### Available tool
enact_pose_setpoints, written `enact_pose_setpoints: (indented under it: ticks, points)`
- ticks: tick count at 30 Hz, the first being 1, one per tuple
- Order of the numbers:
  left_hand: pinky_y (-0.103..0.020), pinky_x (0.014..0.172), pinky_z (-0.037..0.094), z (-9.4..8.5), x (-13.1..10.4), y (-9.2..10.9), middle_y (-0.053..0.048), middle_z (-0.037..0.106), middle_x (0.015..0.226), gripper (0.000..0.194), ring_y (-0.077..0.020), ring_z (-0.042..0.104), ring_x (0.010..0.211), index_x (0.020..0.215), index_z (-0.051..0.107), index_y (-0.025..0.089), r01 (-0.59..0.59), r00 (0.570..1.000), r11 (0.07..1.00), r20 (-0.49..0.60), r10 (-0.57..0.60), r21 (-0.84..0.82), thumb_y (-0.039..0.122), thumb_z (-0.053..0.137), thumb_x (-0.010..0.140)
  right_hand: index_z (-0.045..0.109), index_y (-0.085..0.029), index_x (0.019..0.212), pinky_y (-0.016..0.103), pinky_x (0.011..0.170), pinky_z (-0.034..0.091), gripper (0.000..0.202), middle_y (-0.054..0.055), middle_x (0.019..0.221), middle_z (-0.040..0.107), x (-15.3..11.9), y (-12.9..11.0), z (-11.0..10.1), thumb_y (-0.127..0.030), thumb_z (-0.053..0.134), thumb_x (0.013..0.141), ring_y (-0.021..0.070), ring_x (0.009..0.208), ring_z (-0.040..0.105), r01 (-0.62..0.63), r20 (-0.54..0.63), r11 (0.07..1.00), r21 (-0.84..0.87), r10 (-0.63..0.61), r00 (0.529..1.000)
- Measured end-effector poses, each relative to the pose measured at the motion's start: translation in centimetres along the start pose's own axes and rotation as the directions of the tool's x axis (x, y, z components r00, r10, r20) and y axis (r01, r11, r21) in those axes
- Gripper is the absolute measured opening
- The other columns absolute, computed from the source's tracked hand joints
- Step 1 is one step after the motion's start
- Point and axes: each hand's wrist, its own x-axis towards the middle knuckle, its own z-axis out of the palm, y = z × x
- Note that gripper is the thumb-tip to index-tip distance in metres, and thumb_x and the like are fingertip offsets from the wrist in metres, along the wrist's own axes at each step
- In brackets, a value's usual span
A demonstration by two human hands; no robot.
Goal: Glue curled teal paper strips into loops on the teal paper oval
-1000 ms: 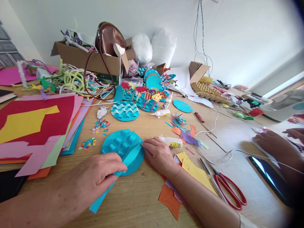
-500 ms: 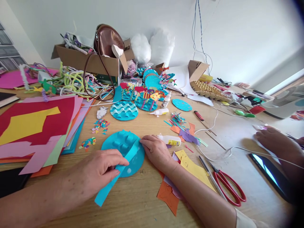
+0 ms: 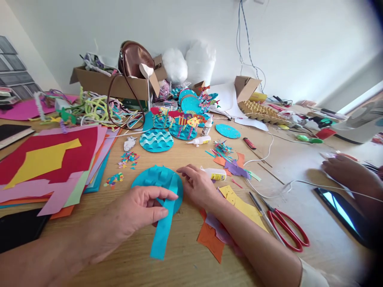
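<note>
A blue paper strip [image 3: 163,235] slants across a round blue disc [image 3: 146,177] that has raised paper waves on its upper part. My left hand [image 3: 140,205] pinches the strip between thumb and fingers, over the disc's lower edge. The strip's free end hangs toward me over the wooden table. My right hand [image 3: 196,185] is at the disc's right edge, beside the strip's upper end, its fingers bent and close together; whether they hold anything is hidden. Just behind it lies a glue bottle [image 3: 216,174].
Red-handled scissors [image 3: 289,229] and a phone [image 3: 342,215] lie to the right, near another person's hand [image 3: 344,169]. Stacked coloured paper [image 3: 86,159] is at the left. Finished wavy discs [image 3: 156,140], paper scraps and a cardboard box [image 3: 98,81] stand farther back.
My left hand has moved right with the strip, whose free end has swung right and now points more nearly toward me. My right hand's fingers have lifted slightly at the disc's edge.
</note>
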Motion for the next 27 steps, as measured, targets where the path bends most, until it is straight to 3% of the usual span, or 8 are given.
enact_pose_setpoints:
  ticks: [4,10,13,15,17,19,22,27]
  points:
    - [-0.028,0.075,0.04,0.2,-0.3,0.5,-0.001,0.06,0.092,0.037,-0.0159,0.052,0.082,0.103,0.057,0.02,-0.052,0.999,0.996,-0.01,0.051,-0.078,0.034,0.057,0.069,0.052,-0.017,0.107,0.029,0.072,0.043,0.04,0.008,0.099,0.056,-0.4,-0.9,-0.1,-0.013,0.053,0.067,0.0185,0.085,0.054,0.014,0.094,0.999,-0.052,-0.009,0.996]
    - [-0.026,0.069,0.043,0.5,0.1,0.0,0.001,0.057,0.086,0.028,-0.0133,0.052,0.076,0.096,0.056,0.02,-0.127,0.992,0.992,0.014,0.127,-0.019,0.029,0.054,0.07,0.061,-0.02,0.093,0.024,0.065,0.041,0.028,0.005,0.088,0.057,-0.2,-0.6,0.9,-0.008,0.045,0.074,0.0142,0.076,0.055,0.044,0.012,0.999,-0.02,-0.044,0.999]
    - [-0.026,0.061,0.045,-0.9,1.1,0.4,0.0,0.058,0.086,0.038,-0.0135,0.055,0.066,0.104,0.052,0.021,-0.215,0.976,0.943,0.037,0.212,0.254,0.031,0.055,0.067,0.063,-0.02,0.089,0.023,0.064,0.04,0.027,0.004,0.083,0.058,-0.1,-0.1,1.2,-0.006,0.046,0.074,0.0131,0.072,0.055,0.047,-0.055,0.999,0.015,-0.046,0.997]
    - [-0.029,0.067,0.045,-2.8,2.4,1.0,-0.001,0.061,0.089,0.034,-0.0163,0.057,0.075,0.105,0.053,0.021,-0.282,0.92,0.774,-0.068,0.385,0.567,0.031,0.047,0.073,0.064,-0.019,0.088,0.023,0.063,0.041,0.025,0.004,0.082,0.059,-0.1,0.2,1.2,-0.005,0.048,0.074,0.0131,0.071,0.056,0.048,-0.09,0.998,0.05,-0.043,0.995]
    - [-0.03,0.079,0.043,-4.9,4.3,1.5,-0.003,0.063,0.097,0.028,-0.019,0.057,0.09,0.098,0.058,0.02,-0.258,0.853,0.604,-0.116,0.51,0.754,0.03,0.04,0.078,0.064,-0.017,0.085,0.023,0.063,0.042,0.024,0.005,0.081,0.061,-0.1,0.4,1.2,-0.005,0.048,0.074,0.0133,0.071,0.056,0.06,-0.116,0.995,0.078,-0.05,0.992]
    - [-0.03,0.084,0.043,-6.6,6.6,1.5,-0.004,0.064,0.103,0.031,-0.019,0.057,0.096,0.1,0.059,0.017,-0.214,0.889,0.536,-0.065,0.454,0.816,0.023,0.037,0.079,0.064,-0.016,0.083,0.023,0.064,0.042,0.022,0.005,0.08,0.062,-0.1,0.5,1.1,-0.003,0.048,0.074,0.0135,0.071,0.057,0.074,-0.131,0.993,0.096,-0.061,0.989]
    - [-0.026,0.09,0.04,-8.0,9.6,0.9,-0.007,0.059,0.115,0.041,-0.0161,0.054,0.105,0.11,0.056,0.012,-0.182,0.948,0.551,-0.004,0.32,0.814,0.011,0.034,0.075,0.064,-0.015,0.08,0.023,0.064,0.043,0.021,0.005,0.079,0.064,-0.1,0.6,1.1,-0.002,0.05,0.073,0.0135,0.07,0.058,0.07,-0.141,0.991,0.114,-0.054,0.989]
    - [-0.023,0.084,0.043,-7.9,11.1,0.2,-0.007,0.063,0.109,0.042,-0.0152,0.058,0.099,0.11,0.057,0.01,-0.184,0.959,0.549,0.028,0.281,0.816,0.009,0.035,0.074,0.063,-0.017,0.079,0.023,0.064,0.043,0.022,0.004,0.078,0.065,0.0,0.8,0.9,-0.001,0.051,0.071,0.0133,0.07,0.059,0.027,-0.117,0.987,0.159,-0.008,0.993]
